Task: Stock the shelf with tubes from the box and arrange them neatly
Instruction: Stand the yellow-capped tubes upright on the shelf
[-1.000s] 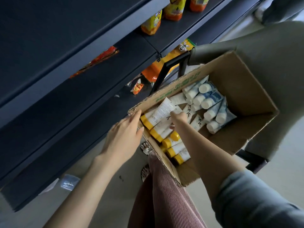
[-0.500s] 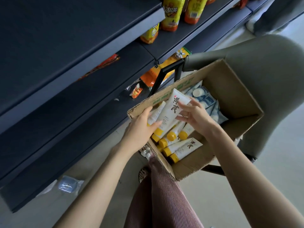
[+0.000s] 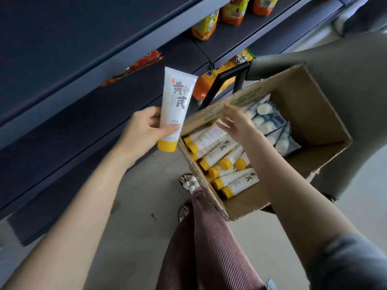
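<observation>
Gripped in the left hand (image 3: 144,130), thumb and fingers curled round its lower body: one white tube (image 3: 174,105), yellow cap down, lifted clear of the cardboard box (image 3: 314,114) just to that hand's right. Over the box's left rim, the right hand (image 3: 236,122), fingers spread and straight, holding nothing; contact with the tubes beneath not discernible. Under and behind the right hand, a heap of yellow-capped tubes (image 3: 217,155) lying on their sides; beyond its fingertips, blue-and-white tubes with white caps (image 3: 270,122) packed at the far side. Beyond the left hand, a dark shelf (image 3: 83,114) with open board behind the held tube; yellow snack bags (image 3: 205,27) farther along, one level up. Below both forearms, open grey floor (image 3: 136,206).
</observation>
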`<state>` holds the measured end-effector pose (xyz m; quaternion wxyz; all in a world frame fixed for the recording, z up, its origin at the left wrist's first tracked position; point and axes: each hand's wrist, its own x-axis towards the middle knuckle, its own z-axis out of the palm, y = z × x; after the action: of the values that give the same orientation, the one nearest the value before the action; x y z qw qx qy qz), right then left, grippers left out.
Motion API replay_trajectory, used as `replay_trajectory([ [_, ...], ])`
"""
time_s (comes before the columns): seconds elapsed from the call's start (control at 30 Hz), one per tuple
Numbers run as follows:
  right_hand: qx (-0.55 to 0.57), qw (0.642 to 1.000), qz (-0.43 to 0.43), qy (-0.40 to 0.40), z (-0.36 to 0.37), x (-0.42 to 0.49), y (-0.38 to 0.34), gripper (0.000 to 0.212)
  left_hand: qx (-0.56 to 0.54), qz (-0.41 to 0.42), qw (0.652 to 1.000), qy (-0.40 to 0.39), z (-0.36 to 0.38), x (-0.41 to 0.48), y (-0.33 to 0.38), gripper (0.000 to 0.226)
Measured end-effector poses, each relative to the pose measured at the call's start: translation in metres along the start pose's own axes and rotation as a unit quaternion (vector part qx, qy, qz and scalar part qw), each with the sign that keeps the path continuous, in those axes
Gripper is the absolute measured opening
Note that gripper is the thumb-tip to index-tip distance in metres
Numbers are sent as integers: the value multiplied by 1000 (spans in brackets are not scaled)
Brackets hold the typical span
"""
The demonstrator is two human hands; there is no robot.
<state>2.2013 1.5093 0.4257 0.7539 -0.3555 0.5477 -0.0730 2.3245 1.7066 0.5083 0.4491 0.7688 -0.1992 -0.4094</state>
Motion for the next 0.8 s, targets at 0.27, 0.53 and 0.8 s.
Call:
replay_trajectory([
  [0.27, -189, 958, 129, 171, 29, 49, 79, 89, 57, -7, 997, 46, -34, -8, -8, 27],
  [0.53, -272, 928, 133, 216, 36, 54, 95, 88, 75, 8, 995, 61, -59, -27, -9, 29],
  [0.8, -56, 991, 71, 101, 13, 1, 76, 46, 45, 7, 994, 101, -72, -65, -11, 29],
])
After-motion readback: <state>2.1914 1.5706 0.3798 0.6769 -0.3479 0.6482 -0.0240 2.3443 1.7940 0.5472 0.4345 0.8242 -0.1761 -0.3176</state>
